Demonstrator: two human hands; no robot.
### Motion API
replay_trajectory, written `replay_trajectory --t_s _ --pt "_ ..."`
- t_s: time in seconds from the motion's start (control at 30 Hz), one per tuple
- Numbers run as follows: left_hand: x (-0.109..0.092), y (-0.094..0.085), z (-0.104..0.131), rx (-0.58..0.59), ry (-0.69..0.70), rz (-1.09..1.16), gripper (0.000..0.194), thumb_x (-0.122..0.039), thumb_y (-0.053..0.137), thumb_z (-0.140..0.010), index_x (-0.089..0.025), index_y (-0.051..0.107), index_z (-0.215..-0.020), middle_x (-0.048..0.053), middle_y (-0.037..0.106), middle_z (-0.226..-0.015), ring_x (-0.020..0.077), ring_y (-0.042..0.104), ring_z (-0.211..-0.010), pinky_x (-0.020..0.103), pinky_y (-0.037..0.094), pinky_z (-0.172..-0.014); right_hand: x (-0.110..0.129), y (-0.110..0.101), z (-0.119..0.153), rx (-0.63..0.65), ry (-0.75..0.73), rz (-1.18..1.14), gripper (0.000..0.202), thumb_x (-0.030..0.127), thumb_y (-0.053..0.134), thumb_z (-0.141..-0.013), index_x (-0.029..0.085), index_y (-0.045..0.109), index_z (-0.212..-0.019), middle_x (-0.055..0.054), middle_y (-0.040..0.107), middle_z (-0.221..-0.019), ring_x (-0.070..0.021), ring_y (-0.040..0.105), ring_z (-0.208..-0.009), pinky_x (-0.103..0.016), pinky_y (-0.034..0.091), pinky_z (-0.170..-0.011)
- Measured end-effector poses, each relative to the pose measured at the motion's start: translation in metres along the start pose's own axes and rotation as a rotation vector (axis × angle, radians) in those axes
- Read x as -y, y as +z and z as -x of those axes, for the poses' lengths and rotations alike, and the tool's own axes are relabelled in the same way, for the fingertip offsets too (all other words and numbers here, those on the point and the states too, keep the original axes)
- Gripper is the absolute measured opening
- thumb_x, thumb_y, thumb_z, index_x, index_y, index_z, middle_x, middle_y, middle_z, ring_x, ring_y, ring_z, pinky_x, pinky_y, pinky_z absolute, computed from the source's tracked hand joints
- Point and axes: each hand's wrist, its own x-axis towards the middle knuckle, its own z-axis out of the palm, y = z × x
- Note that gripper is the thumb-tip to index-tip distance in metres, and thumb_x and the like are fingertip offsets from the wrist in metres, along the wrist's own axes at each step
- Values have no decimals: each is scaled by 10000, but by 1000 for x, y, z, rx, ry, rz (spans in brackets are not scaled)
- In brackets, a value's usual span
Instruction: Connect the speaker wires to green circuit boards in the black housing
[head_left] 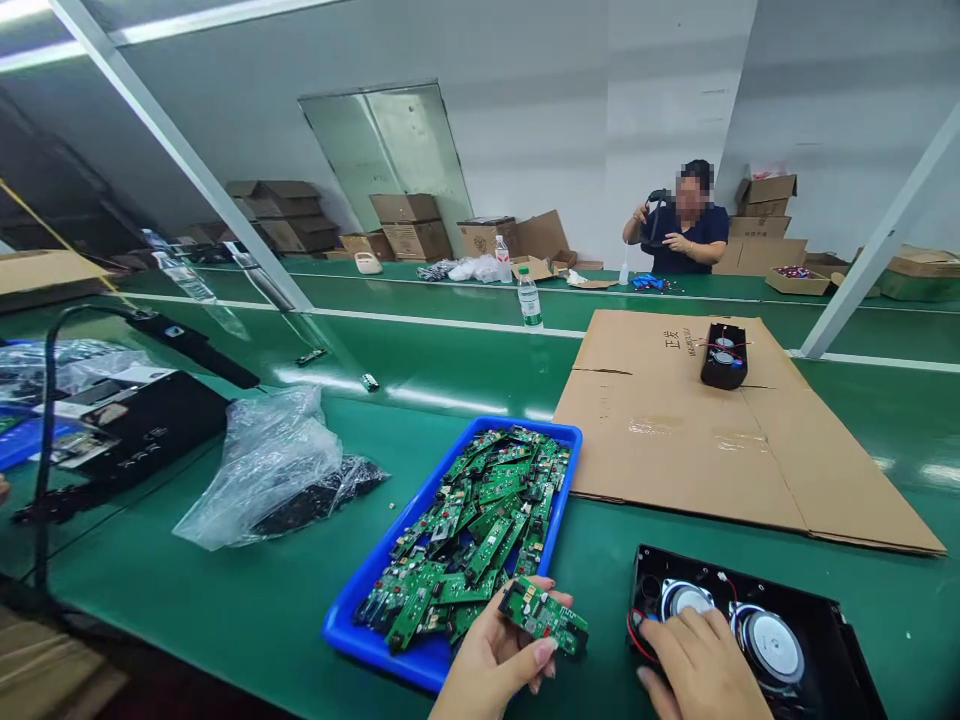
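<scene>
My left hand (pixel 502 650) is closed on a green circuit board (pixel 544 615), held at its edges over the near right corner of a blue tray (pixel 335 612). Many similar circuit boards (pixel 487 540) lie heaped in that tray. To the right, a black speaker housing (pixel 821 635) lies with its inside facing up, showing two round speakers (pixel 772 645). My right hand (pixel 697 665) reaches over the housing's left end, fingers bent around a red wire (pixel 636 635) beside the left speaker. Part of that speaker and the fingertips' contact are hidden by the hand.
A flattened cardboard sheet (pixel 675 450) carries another black speaker housing (pixel 724 355). Left of the tray lie a clear plastic bag (pixel 277 470) and a black panel (pixel 165 430). A water bottle (pixel 529 298) stands farther back. Across the bench, a person (pixel 690 235) handles a black part.
</scene>
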Motion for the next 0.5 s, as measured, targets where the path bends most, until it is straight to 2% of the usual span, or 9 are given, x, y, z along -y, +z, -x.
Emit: replay_trajectory --t_s 0.03,0.1,0.23,0.3,0.37,0.43,0.5 --pt "0 4 2 -5 10 3 502 -330 816 -530 -168 581 -943 100 683 -947 117 565 -506 220 416 -443 0 -4 -7 -21 -37 -8 246 145 334 -904 172 567 -828 -37 529 -683 -174 471 -630 -288 365 -581" --pt "-1 12 7 -1 24 15 416 -294 799 -558 -171 577 -888 97 678 -993 115 587 -523 213 432 -461 -3 -22 -16 -8 0 -92 252 125 348 -900 178 544 -751 -26 507 -656 -160 455 -620 -265 366 -570" --pt "-4 23 12 21 12 51 360 -290 784 -590 -174 562 -848 61 698 -864 138 633 -586 211 479 -523 -14 -65 -26 13 182 -329 213 281 463 -915 204 583 -756 -25 526 -684 -136 490 -623 -208 426 -535" --pt "-3 27 12 30 15 72 379 -309 786 -589 -174 551 -855 62 700 -858 140 638 -590 212 483 -522 -15 -74 -28 -34 240 -421 212 304 509 -898 211 596 -729 -22 539 -684 -131 504 -619 -193 435 -523" --pt "-1 31 12 39 23 82 382 -325 785 -589 -170 548 -846 86 694 -954 134 637 -578 219 484 -513 -14 -71 -29 -61 315 -543 197 317 557 -870 212 616 -714 -33 578 -768 -138 544 -687 -192 464 -573" --pt "1 34 11 41 28 84 379 -329 785 -585 -167 546 -831 99 675 -1033 131 636 -566 231 488 -513 -10 -58 -29 -72 449 -748 196 350 602 -838 199 622 -714 -59 609 -890 -170 580 -817 -218 496 -673" --pt "3 36 11 30 33 85 393 -316 791 -573 -173 536 -836 75 688 -962 150 649 -595 239 496 -540 -6 -43 -29 -67 629 -1029 225 394 651 -797 179 601 -756 -88 630 -894 -205 594 -876 -273 507 -747"
